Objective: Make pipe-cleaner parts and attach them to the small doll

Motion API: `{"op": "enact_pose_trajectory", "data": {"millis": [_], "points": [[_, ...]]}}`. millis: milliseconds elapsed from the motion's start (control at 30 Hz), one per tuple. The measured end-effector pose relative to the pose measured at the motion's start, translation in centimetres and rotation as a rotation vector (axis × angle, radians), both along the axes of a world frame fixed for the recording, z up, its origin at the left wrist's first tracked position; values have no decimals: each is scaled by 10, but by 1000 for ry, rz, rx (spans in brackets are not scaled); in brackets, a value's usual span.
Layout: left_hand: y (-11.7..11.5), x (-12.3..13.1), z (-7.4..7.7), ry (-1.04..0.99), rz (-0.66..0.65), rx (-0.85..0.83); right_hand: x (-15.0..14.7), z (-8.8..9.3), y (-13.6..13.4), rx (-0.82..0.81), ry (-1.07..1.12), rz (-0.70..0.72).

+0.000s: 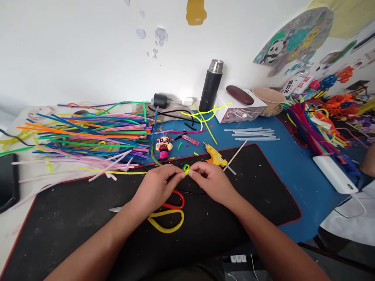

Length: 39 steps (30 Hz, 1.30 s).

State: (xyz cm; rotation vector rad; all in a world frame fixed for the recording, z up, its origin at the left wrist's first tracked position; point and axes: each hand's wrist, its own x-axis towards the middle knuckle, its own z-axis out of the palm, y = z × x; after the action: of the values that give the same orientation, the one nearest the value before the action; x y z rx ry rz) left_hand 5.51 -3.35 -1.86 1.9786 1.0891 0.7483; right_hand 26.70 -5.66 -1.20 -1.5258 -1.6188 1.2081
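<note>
Between my two hands is a small green and yellow curled piece point(186, 168), pinched from both sides above the black mat point(222, 222). My left hand point(159, 183) grips its left side with thumb and forefinger. From the right, my right hand point(212, 181) pinches it the same way. Scissors with red and yellow handles point(166, 230) lie under and beside my left hand. A small colourful figure point(164, 146) stands just beyond the mat's edge. The yellow glue gun point(216, 156) rests beyond my right hand.
Many coloured fuzzy stems point(96, 132) spread at the left. Behind stand a black thermos point(209, 88), a white box point(234, 109) and a bowl point(268, 102). Clear sticks point(256, 134) and a white power bank point(334, 174) lie right. Part of a person's arm point(368, 160) shows at the right edge.
</note>
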Motion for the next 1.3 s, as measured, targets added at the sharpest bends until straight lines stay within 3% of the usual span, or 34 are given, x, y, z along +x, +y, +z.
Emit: {"op": "enact_pose_trajectory", "data": {"millis": [133,400,667,833,933,1067,1167,1300], "points": [[4,-5,-6,66,110,76,9,8,10,29,-187,18],[6,10,-19,312,72,399,9,15,27,24,-390,100],[7,21,-26,491,41,406,6,7,28,64,-279,55],[8,21,-24,419,39,382,6,1,23,70,-202,18],[9,17,-16,172,100,282,5,2,20,89,-145,-7],[8,12,-7,-130,102,-127,3,3,16,126,-101,-38],[8,12,-5,-232,86,-312,1,2,14,115,-80,-39],[7,12,-3,-239,62,-371,-1,2,11,111,-70,-21]]}}
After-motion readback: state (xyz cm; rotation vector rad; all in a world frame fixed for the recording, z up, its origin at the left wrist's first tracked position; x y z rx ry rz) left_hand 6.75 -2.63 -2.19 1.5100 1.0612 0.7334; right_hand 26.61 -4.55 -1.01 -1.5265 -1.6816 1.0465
